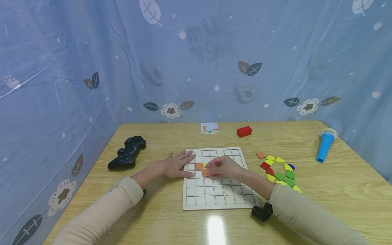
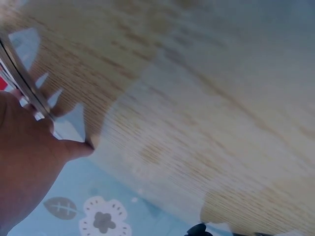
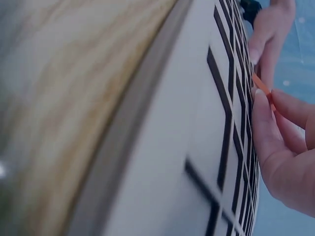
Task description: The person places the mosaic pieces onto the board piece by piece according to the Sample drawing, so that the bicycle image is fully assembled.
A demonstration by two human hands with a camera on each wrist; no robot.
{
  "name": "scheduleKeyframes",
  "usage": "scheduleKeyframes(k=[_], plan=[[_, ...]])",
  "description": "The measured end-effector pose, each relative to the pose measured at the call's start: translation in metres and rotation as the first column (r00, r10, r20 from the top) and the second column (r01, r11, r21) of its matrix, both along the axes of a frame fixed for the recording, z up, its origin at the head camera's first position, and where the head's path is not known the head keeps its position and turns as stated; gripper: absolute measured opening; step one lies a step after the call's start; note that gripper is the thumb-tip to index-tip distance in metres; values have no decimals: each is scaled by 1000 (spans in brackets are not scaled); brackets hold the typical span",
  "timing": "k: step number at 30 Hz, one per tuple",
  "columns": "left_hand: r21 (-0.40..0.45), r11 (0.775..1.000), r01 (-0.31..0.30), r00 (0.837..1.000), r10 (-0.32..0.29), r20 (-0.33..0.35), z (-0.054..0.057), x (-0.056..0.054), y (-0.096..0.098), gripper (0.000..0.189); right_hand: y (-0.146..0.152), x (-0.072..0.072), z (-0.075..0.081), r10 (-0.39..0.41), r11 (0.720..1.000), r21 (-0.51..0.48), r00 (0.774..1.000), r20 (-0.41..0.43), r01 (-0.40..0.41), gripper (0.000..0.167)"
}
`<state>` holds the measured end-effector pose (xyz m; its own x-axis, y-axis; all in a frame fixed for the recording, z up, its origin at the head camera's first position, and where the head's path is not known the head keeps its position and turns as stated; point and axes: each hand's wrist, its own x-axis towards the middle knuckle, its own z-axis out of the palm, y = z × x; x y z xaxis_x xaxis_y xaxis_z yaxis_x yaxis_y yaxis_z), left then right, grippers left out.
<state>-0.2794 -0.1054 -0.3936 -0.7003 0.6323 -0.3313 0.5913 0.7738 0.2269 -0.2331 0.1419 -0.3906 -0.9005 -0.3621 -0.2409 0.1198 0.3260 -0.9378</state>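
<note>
A white grid board (image 1: 220, 200) lies flat on the table. My left hand (image 1: 176, 166) rests at its left edge, fingers stretched out over the rim. In the left wrist view, the thumb of that left hand (image 2: 29, 152) points away from the board's edge. Over the grid, my right hand (image 1: 225, 167) pinches an orange square tile (image 1: 205, 173) between thumb and fingers. The right wrist view shows this orange tile edge-on (image 3: 262, 84), tilted. One orange square (image 1: 199, 166) sits in a cell, and a yellow piece (image 1: 205, 165) beside it is partly hidden by my fingers.
Right of the board lie several loose yellow, green, red and blue tiles (image 1: 279, 176) and an orange one (image 1: 260, 155). A pattern card (image 1: 209, 128) and a red block (image 1: 244, 131) are at the back. A black game controller (image 1: 128, 152) is left, a blue toy microphone (image 1: 326, 145) right.
</note>
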Motion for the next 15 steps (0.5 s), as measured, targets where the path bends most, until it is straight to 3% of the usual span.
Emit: scheduleKeyframes(k=[15], plan=[[13, 1000, 15, 1000, -15, 0, 1, 1, 0, 86, -25, 3, 0, -51, 990, 127, 994, -92, 62, 14]])
